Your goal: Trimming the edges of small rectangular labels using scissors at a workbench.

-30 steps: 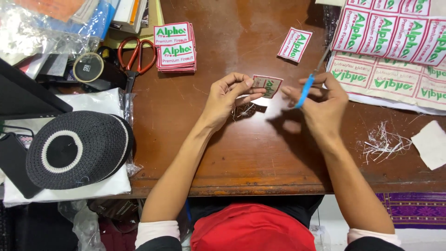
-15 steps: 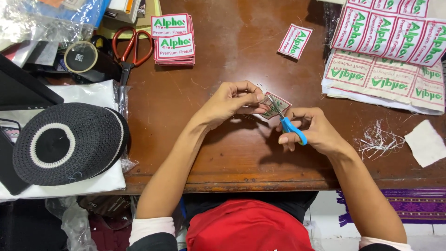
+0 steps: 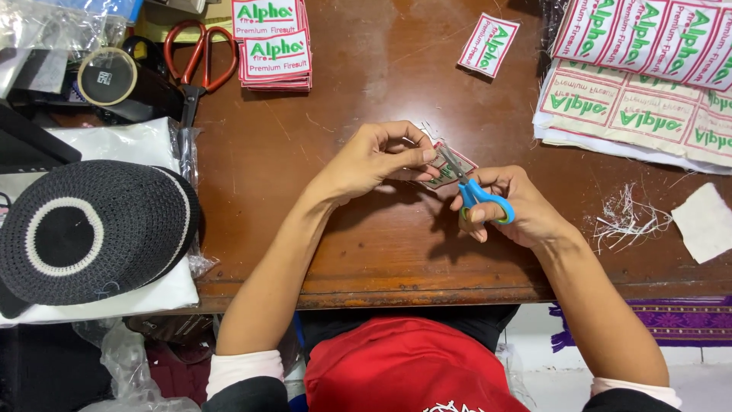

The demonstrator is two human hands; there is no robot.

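Trimming step, by the look of it: left hand (image 3: 377,160) pinches a small embroidered patch (image 3: 448,166) between thumb and fingers, near mid bench, toward the front edge. Right hand (image 3: 509,204) is closed thru the loops of blue-handled scissors (image 3: 474,189), blades at the patch edge. Next move prob. needs small snips and the patch turned bit by bit. Brown wooden bench (image 3: 381,252): patch stack (image 3: 273,46) and red scissors (image 3: 200,57) at back left, uncut patch sheets (image 3: 640,84) back right, thread scraps (image 3: 629,220) right, knitted cap (image 3: 88,229) left.
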